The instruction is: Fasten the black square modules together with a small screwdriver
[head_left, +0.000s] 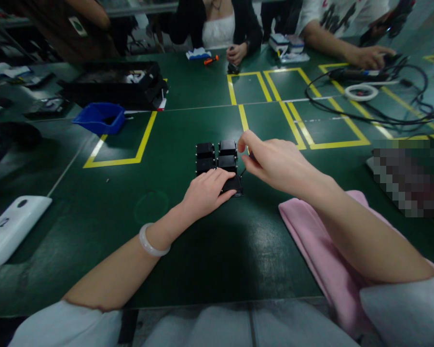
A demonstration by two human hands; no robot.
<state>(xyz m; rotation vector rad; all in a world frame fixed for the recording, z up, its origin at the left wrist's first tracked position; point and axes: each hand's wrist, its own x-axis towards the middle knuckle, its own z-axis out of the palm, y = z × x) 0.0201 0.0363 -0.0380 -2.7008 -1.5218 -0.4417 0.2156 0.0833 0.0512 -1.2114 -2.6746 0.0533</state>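
Several small black box-shaped parts sit in two columns on the green table, with small shiny points along their sides. My left hand lies over the near end of the group, fingers and thumb gripping the nearest right black part. It hides some of the parts beneath it. Just to the right, my right hand is closed in a pinch around a thin dark tool. The tool's slim tip points down at the side of the gripped part; most of its handle is hidden by my fingers.
A pink cloth lies under my right forearm. To the left are a white device, a blue bin and black trays. Black cables coil at the right. Other people sit across the table.
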